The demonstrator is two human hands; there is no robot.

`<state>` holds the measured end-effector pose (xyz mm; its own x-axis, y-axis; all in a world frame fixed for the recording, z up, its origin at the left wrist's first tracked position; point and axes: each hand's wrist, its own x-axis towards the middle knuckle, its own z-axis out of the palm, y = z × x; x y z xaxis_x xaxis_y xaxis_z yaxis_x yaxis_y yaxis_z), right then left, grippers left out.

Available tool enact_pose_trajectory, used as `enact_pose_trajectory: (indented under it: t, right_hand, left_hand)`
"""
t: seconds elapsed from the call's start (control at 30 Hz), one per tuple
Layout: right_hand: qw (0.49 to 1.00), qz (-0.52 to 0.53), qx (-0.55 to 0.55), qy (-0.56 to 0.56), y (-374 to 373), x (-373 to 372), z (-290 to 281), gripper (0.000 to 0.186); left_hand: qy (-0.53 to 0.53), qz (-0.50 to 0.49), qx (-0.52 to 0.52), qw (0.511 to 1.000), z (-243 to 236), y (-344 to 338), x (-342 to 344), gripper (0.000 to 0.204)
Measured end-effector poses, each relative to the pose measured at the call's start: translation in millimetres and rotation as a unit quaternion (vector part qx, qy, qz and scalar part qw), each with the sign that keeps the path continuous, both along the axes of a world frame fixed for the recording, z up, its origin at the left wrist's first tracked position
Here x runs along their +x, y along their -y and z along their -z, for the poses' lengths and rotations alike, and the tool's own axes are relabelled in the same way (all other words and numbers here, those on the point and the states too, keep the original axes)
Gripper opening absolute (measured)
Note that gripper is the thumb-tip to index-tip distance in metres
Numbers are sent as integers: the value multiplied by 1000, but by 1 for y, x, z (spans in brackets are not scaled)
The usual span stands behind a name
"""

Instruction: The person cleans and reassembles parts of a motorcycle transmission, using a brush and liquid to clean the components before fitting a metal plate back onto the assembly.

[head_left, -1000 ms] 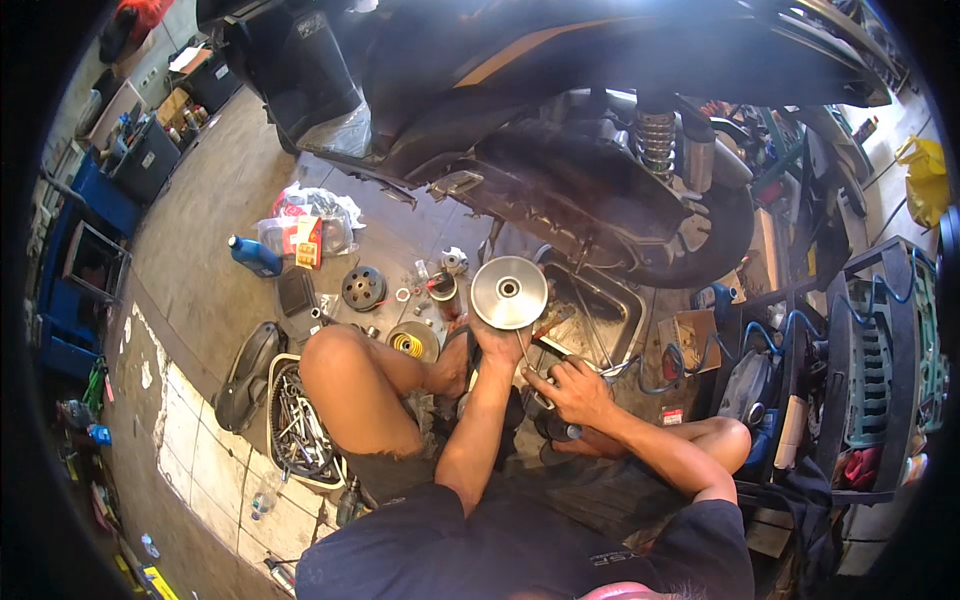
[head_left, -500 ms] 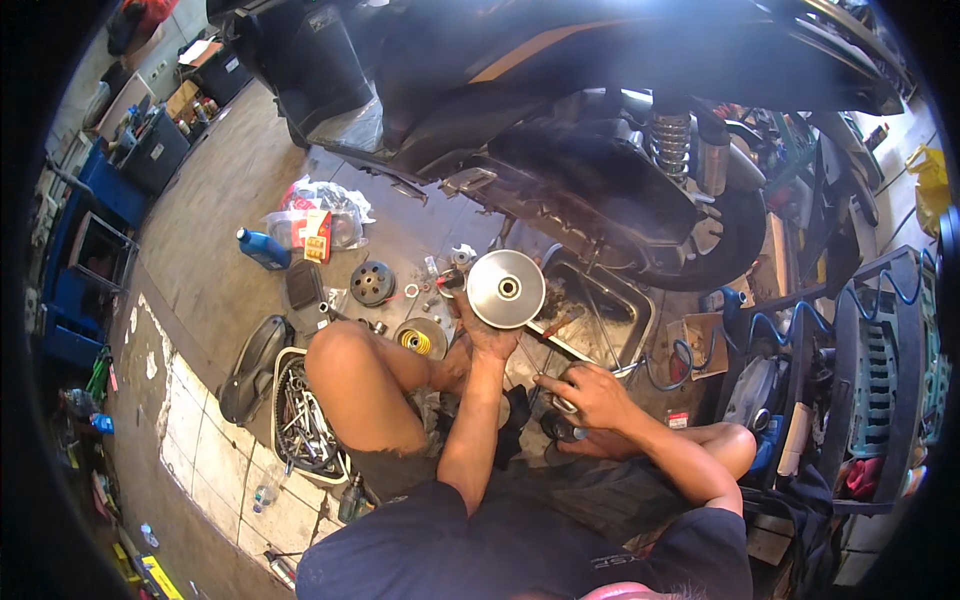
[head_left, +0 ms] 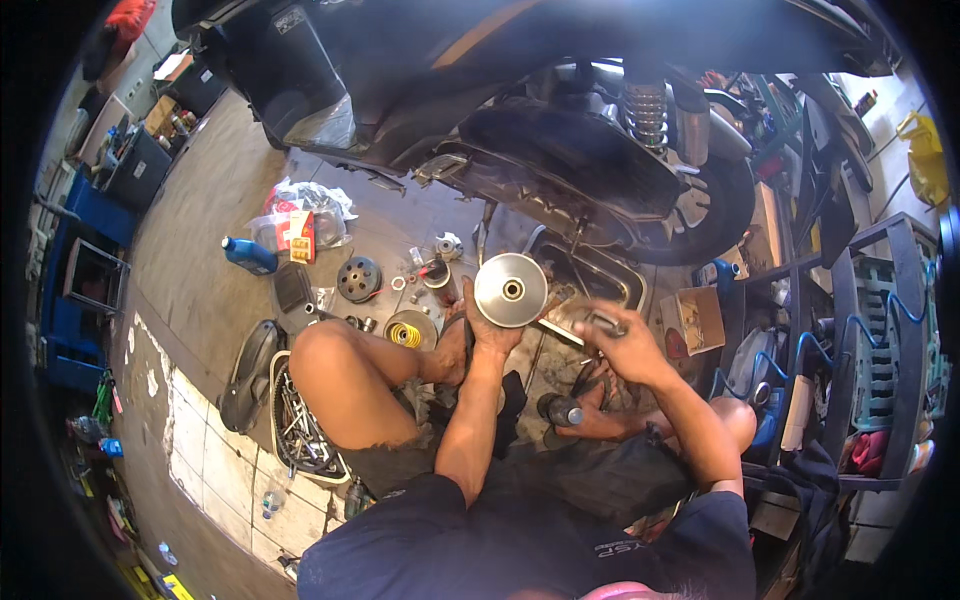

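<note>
Left hand (head_left: 490,335) gripped metal pulley disc (head_left: 511,289) from beneath; looked heavy, rigid, slick, best held by its rim. Right hand (head_left: 622,345) closed on small part (head_left: 603,322).

Single head-worn fisheye view, looking steeply down, close over lap, floor (head_left: 190,260), scooter (head_left: 560,150) ahead

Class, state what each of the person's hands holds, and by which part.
Left hand grips the round metal pulley disc by its lower rim; right hand pinches a small part, too blurred to identify.
</note>
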<state>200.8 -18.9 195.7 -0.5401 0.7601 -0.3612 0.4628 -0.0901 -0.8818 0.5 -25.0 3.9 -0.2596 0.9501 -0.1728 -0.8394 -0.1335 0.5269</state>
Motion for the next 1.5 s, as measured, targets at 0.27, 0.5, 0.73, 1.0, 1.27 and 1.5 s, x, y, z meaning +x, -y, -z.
enact_pose_trajectory:
  t: [0.27, 0.5, 0.73, 1.0, 1.27, 1.5]
  right_hand:
    - [950, 55, 305, 19, -11, 9, 11, 32]
    - [990, 51, -44, -122, -21, 20, 9, 35]
    - [996, 41, -27, -78, -20, 21, 3, 37]
    - [997, 25, 73, -27, -19, 26, 13, 32]
    - [992, 90, -60, -63, -27, 40, 22, 33]
    - [995, 56, -37, -67, -23, 30, 7, 33]
  left_hand:
    - [-15, 80, 68, 994, -23, 4, 16, 88]
    - [-444, 118, -4, 888, -46, 6, 25, 88]
    - [46, 132, 82, 987, -29, 3, 22, 86]
    - [447, 143, 222, 854, -28, -1, 17, 88]
    - [219, 109, 167, 955, -54, 4, 16, 50]
    - [-290, 13, 24, 957, -30, -2, 21, 62]
